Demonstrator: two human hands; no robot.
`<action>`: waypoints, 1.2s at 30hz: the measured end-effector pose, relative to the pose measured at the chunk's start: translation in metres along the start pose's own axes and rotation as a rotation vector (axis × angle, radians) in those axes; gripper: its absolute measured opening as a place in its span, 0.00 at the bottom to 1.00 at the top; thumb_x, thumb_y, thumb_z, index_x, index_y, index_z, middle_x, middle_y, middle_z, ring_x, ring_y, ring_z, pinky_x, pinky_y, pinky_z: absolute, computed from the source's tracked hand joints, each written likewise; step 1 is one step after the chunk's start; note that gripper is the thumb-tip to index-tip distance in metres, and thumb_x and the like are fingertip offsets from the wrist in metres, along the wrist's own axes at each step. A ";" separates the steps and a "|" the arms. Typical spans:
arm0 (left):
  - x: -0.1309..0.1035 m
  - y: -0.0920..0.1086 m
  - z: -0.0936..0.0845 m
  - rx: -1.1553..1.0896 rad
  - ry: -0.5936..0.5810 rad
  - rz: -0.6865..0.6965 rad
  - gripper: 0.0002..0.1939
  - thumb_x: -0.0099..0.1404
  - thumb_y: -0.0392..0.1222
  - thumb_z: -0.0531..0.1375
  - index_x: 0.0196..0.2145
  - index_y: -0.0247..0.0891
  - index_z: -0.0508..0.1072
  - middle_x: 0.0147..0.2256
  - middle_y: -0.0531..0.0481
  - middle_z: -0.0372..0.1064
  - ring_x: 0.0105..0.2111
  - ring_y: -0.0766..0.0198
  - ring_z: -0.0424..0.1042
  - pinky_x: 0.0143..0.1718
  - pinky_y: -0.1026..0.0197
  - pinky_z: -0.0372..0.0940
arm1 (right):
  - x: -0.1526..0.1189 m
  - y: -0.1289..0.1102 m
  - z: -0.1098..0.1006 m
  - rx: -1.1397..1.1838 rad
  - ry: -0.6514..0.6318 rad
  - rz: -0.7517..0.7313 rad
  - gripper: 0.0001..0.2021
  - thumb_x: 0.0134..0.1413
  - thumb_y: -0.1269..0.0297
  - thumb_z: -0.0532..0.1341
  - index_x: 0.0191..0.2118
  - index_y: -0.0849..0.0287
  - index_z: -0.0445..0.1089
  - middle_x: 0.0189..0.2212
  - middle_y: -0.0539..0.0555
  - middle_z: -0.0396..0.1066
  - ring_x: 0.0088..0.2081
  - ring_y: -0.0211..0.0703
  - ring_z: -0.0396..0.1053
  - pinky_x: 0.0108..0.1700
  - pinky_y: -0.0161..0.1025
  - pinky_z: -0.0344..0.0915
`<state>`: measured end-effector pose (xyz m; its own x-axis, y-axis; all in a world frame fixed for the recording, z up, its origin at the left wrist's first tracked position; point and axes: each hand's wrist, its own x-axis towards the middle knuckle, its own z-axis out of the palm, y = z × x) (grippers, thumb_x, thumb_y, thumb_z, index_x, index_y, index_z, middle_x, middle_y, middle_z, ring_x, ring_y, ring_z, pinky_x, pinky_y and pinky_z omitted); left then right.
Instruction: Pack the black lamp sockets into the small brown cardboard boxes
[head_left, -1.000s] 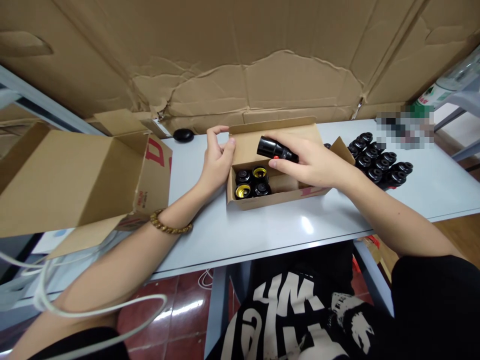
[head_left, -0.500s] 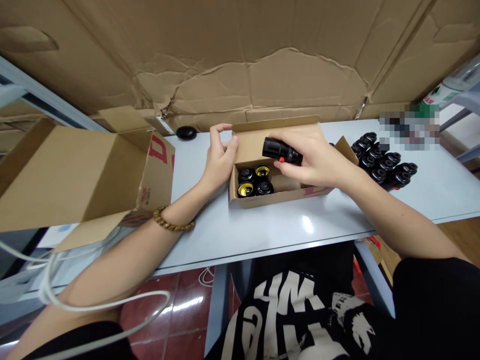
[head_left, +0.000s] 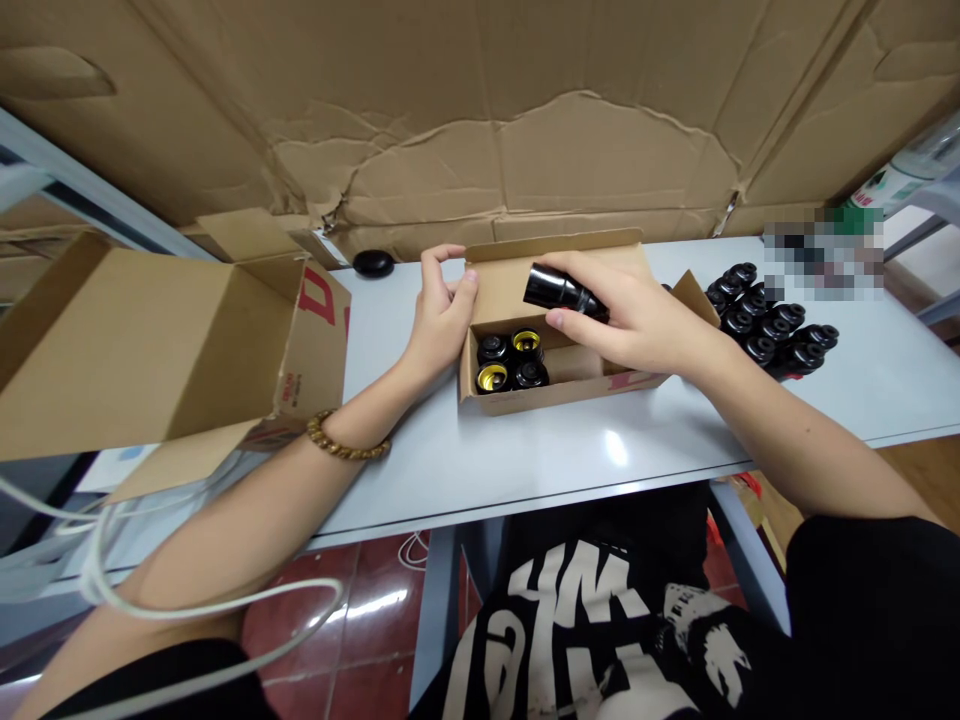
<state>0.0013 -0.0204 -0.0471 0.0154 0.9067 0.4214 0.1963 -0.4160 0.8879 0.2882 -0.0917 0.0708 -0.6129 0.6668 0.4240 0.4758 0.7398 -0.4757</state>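
Note:
My right hand point(head_left: 637, 310) is closed round a black flashlight point(head_left: 553, 288), held tilted over a small open cardboard box point(head_left: 577, 398). Its wide end points left, and its narrow end disappears under my palm. Several black flashlights point(head_left: 531, 374) stand upright in the box's left part, some showing yellow-lined ends and others their black tail ends. At the box's left end, my left hand point(head_left: 442, 310) grips the edge by the raised flap point(head_left: 517, 280), thumb against it and index finger bent. Several more black flashlights point(head_left: 772, 325) stand grouped on the table right of the box.
A large open carton point(head_left: 225, 350) with red print stands at the left on the white table point(head_left: 525, 480). A black oval object point(head_left: 373, 263) lies near the cardboard wall point(head_left: 480, 110) behind. White cables point(head_left: 225, 600) loop at the lower left; a plastic bottle point(head_left: 889, 185) is far right.
The flashlight in my right hand has turned slightly, so its red button is now almost hidden under my thumb. My left hand keeps its place at the box.

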 end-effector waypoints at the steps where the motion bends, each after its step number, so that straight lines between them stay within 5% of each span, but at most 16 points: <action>1: 0.000 -0.001 0.000 0.005 -0.003 0.005 0.44 0.73 0.84 0.63 0.66 0.46 0.65 0.40 0.48 0.76 0.38 0.53 0.83 0.42 0.52 0.78 | 0.000 0.000 0.000 -0.011 0.005 0.004 0.24 0.77 0.50 0.62 0.69 0.57 0.75 0.58 0.62 0.84 0.56 0.62 0.81 0.60 0.58 0.78; 11: 0.005 -0.016 -0.006 0.075 -0.061 0.084 0.39 0.79 0.81 0.58 0.68 0.47 0.62 0.37 0.50 0.74 0.32 0.57 0.80 0.36 0.55 0.76 | 0.002 0.001 0.000 -0.070 -0.034 -0.017 0.25 0.72 0.62 0.61 0.69 0.60 0.75 0.57 0.63 0.85 0.53 0.58 0.81 0.58 0.53 0.75; 25: 0.003 -0.010 -0.003 0.045 -0.047 0.066 0.38 0.79 0.80 0.60 0.66 0.48 0.62 0.38 0.51 0.73 0.32 0.58 0.79 0.37 0.56 0.74 | 0.000 -0.007 -0.006 -0.016 -0.167 0.098 0.26 0.78 0.57 0.58 0.73 0.59 0.72 0.70 0.65 0.79 0.67 0.66 0.78 0.69 0.61 0.73; 30: 0.004 -0.012 -0.003 0.032 -0.049 0.086 0.38 0.79 0.80 0.60 0.66 0.48 0.62 0.37 0.53 0.71 0.32 0.59 0.78 0.39 0.56 0.74 | -0.001 -0.007 -0.014 -0.015 -0.172 0.225 0.29 0.71 0.58 0.70 0.72 0.53 0.67 0.53 0.59 0.83 0.48 0.56 0.81 0.52 0.51 0.77; 36: 0.005 -0.016 -0.005 0.062 -0.049 0.098 0.39 0.78 0.82 0.59 0.66 0.48 0.63 0.35 0.55 0.66 0.28 0.63 0.72 0.34 0.59 0.71 | 0.002 -0.011 -0.027 -0.110 -0.211 0.196 0.15 0.64 0.61 0.77 0.53 0.53 0.80 0.40 0.51 0.81 0.40 0.48 0.77 0.45 0.43 0.70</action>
<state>-0.0065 -0.0092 -0.0586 0.0855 0.8648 0.4948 0.2517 -0.4993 0.8291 0.2984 -0.0960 0.0976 -0.6151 0.7726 0.1573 0.6562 0.6123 -0.4411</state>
